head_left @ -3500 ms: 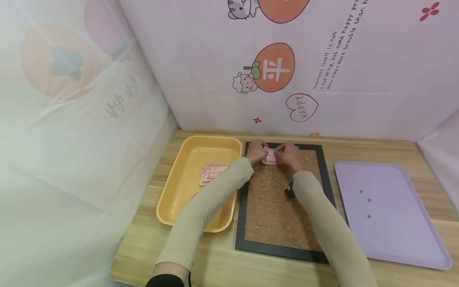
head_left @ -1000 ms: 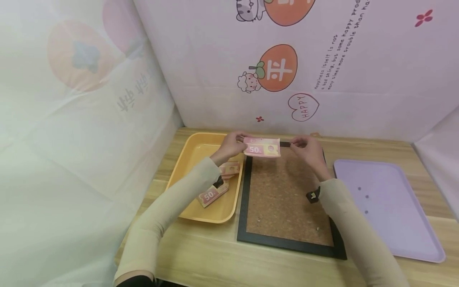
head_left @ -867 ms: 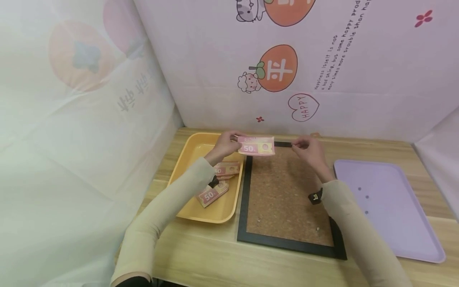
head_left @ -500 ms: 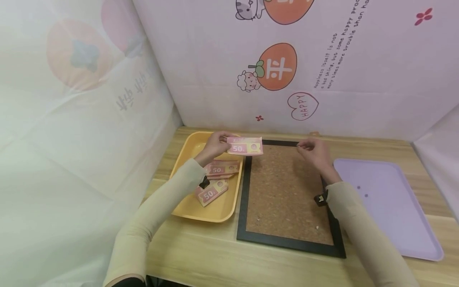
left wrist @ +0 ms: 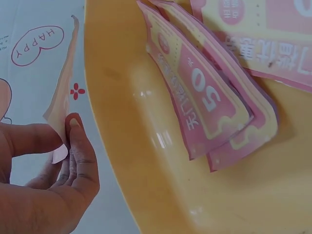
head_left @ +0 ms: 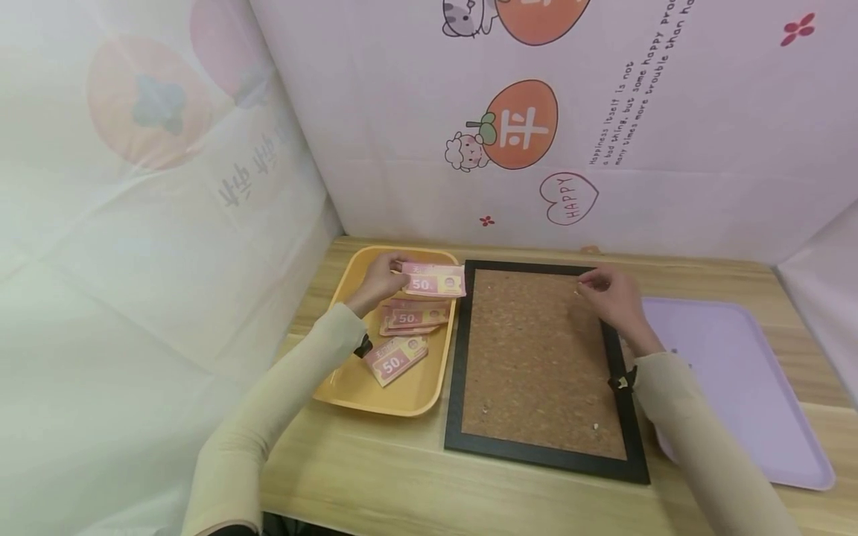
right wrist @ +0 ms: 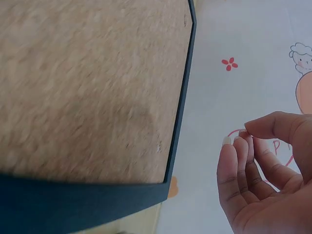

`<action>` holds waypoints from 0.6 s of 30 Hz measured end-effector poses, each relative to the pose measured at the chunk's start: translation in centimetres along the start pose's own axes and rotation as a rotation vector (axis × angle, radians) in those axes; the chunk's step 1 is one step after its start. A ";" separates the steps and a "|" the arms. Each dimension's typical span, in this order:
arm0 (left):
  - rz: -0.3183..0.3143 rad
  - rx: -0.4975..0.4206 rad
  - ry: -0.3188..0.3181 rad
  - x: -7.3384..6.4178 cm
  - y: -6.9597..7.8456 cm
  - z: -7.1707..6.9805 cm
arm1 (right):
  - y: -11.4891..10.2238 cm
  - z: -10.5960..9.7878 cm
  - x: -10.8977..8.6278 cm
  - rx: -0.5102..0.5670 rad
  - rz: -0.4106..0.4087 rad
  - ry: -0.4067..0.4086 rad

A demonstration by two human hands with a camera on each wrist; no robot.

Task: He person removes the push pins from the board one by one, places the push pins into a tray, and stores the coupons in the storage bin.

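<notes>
My left hand [head_left: 382, 281] pinches the left end of a pink and yellow paper coupon [head_left: 434, 281] marked 50, held over the yellow tray [head_left: 348, 397]. In the left wrist view that coupon [left wrist: 64, 92] appears nearly edge-on between thumb and fingers. Several more coupons [head_left: 397, 360] lie in the tray below. My right hand [head_left: 615, 301] is over the upper right corner of the black-framed corkboard [head_left: 536, 357], thumb meeting fingertips. A tiny pale speck, like a pushpin, shows at those tips; the right wrist view leaves it mostly hidden.
A purple tray [head_left: 751, 394] stands right of the corkboard, its small pins mostly behind the right forearm. Small pins or marks [head_left: 595, 426] show at the cork's lower corners. A printed white cloth [head_left: 402, 186] rises behind the wooden table [head_left: 402, 476].
From over the corkboard, my left hand has carried the coupon left, over the yellow tray. My right hand has drawn away to the right, toward the purple tray, fingertips still together.
</notes>
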State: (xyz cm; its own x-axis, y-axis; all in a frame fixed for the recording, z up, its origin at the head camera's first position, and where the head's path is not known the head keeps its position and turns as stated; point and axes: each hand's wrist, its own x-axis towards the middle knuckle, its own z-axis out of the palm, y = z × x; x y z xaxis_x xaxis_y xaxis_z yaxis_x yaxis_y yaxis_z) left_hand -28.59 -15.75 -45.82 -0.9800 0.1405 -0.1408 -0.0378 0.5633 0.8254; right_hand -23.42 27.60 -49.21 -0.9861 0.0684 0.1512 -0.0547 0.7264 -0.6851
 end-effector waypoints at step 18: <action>-0.071 -0.011 -0.036 -0.1 -2.7 0.2 | 5.2 -2.9 -2.2 -0.028 0.005 0.018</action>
State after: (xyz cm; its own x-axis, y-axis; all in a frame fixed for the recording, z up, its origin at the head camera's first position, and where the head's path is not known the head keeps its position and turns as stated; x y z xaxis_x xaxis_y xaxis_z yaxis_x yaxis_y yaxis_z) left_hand -28.33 -17.15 -48.12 -0.9670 0.1298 -0.2191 -0.1098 0.5636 0.8187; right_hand -21.05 33.20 -51.05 -0.9835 0.0837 0.1606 -0.0454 0.7447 -0.6658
